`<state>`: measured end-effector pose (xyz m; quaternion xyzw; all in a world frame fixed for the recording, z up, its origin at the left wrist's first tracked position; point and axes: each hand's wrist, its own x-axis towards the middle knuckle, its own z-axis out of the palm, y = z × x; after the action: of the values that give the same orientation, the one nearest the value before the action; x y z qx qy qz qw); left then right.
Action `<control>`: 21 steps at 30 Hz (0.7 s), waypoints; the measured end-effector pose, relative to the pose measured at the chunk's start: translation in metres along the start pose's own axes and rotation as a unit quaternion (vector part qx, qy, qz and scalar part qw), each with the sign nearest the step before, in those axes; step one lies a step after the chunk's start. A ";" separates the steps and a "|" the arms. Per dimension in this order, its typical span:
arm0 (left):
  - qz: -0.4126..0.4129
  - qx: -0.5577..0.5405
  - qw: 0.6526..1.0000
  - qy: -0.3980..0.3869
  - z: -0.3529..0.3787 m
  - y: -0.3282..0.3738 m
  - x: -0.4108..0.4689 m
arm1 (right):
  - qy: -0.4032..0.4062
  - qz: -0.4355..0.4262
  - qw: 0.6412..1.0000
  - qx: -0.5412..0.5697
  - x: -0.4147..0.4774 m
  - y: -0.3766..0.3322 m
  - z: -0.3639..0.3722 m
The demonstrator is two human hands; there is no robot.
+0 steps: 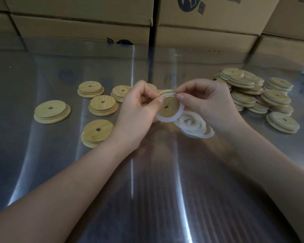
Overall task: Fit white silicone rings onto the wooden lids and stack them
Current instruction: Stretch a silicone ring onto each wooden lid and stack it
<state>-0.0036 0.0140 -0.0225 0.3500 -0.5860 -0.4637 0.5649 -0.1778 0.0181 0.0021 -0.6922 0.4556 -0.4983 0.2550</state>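
Wooden lid (167,104), tilted, with a white silicone ring (165,120) looped loosely round it, is held between my hands above the surface (147,181). My left hand (139,113) grips the lid with curled fingers (158,100). My right hand (207,100) pinches the ring's top edge. Loose rings (193,126) lie just below, and ringed lids (253,92) are piled to the right.

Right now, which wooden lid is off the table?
The lid pinched between your left hand and right hand, white ring around it; the rest lie on the table.
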 end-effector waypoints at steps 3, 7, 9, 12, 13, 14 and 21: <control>-0.034 -0.044 0.998 0.005 0.000 0.001 0.000 | 0.003 -0.003 1.000 -0.001 0.000 0.001 0.000; -0.044 -0.062 0.997 -0.026 0.000 0.003 -0.002 | 0.009 -0.016 1.000 -0.023 -0.001 0.001 0.003; -0.042 -0.055 0.997 -0.033 0.001 0.003 -0.003 | 0.011 -0.015 1.000 -0.024 -0.001 0.000 0.002; -0.049 -0.053 0.997 -0.034 0.002 0.002 -0.004 | 0.013 -0.009 1.000 -0.027 0.000 0.000 0.001; -0.048 -0.051 0.997 -0.035 0.003 0.001 -0.004 | 0.011 -0.008 1.000 -0.025 0.000 0.000 0.001; -0.045 -0.046 0.997 -0.035 0.002 0.000 -0.004 | 0.008 -0.007 1.000 -0.025 0.000 0.000 0.001; -0.055 -0.044 0.998 0.001 0.000 -0.001 -0.001 | -0.015 0.004 1.000 -0.021 -0.001 -0.001 0.004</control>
<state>-0.0039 0.0144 -0.0236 0.3568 -0.5445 -0.5193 0.5537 -0.1738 0.0190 0.0005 -0.7032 0.4649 -0.4767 0.2492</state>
